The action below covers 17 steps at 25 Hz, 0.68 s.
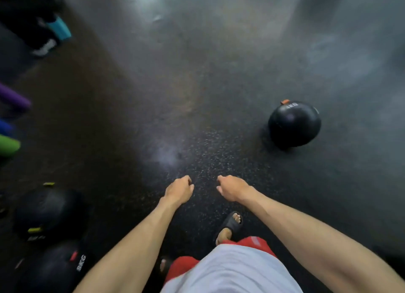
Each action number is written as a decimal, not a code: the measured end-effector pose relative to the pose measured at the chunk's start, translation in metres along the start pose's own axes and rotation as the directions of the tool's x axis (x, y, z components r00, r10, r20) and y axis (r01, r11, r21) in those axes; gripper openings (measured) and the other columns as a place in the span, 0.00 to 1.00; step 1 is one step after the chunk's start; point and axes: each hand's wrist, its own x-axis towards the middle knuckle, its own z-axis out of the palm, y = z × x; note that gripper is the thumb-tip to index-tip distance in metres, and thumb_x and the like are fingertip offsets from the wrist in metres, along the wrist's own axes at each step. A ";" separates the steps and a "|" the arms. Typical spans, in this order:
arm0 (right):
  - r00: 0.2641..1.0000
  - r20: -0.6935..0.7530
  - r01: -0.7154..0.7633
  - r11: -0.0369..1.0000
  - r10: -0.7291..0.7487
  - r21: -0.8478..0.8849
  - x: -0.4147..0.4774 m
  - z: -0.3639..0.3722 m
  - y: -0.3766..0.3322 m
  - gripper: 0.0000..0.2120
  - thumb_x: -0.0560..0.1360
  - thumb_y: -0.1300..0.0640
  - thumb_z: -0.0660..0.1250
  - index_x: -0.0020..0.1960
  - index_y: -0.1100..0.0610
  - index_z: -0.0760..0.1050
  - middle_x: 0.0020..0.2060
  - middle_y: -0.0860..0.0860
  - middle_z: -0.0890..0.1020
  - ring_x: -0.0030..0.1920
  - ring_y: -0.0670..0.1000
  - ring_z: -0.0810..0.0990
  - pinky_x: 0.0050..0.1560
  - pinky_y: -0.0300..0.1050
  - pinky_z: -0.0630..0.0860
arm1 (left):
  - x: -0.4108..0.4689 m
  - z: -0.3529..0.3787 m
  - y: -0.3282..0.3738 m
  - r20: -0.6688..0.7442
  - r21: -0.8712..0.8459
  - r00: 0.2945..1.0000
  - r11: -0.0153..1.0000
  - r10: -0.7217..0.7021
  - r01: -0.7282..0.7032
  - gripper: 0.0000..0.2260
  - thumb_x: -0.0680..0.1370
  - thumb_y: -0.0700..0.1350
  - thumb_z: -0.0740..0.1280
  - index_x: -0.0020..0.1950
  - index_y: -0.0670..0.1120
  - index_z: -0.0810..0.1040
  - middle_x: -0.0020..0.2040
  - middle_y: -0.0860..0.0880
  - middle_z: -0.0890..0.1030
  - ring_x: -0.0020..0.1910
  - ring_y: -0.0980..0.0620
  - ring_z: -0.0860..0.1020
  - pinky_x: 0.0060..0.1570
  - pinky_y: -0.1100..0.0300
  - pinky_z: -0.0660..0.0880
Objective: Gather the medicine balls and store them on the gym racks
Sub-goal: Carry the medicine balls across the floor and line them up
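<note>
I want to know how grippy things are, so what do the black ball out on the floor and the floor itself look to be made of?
Black ball: smooth, slightly glossy skin with a soft highlight, probably rubber or vinyl; blur leaves it open. Floor: dark with pale flecks, matte to faintly sheened, likely rubber gym flooring.

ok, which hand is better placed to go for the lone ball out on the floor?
Right, likely. The right hand is empty and on the same side as the black ball with the orange tab; the left hand, also empty, sits farther across.
</note>
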 end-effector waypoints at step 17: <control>0.861 0.039 -0.459 0.741 0.507 0.490 0.141 -0.230 0.265 0.18 0.83 0.49 0.57 0.69 0.57 0.71 0.63 0.60 0.78 0.61 0.62 0.79 0.59 0.56 0.76 | 0.346 -0.143 0.350 0.394 0.418 0.835 0.734 0.383 -0.534 0.15 0.83 0.50 0.60 0.67 0.44 0.73 0.62 0.43 0.80 0.60 0.41 0.79 0.57 0.48 0.75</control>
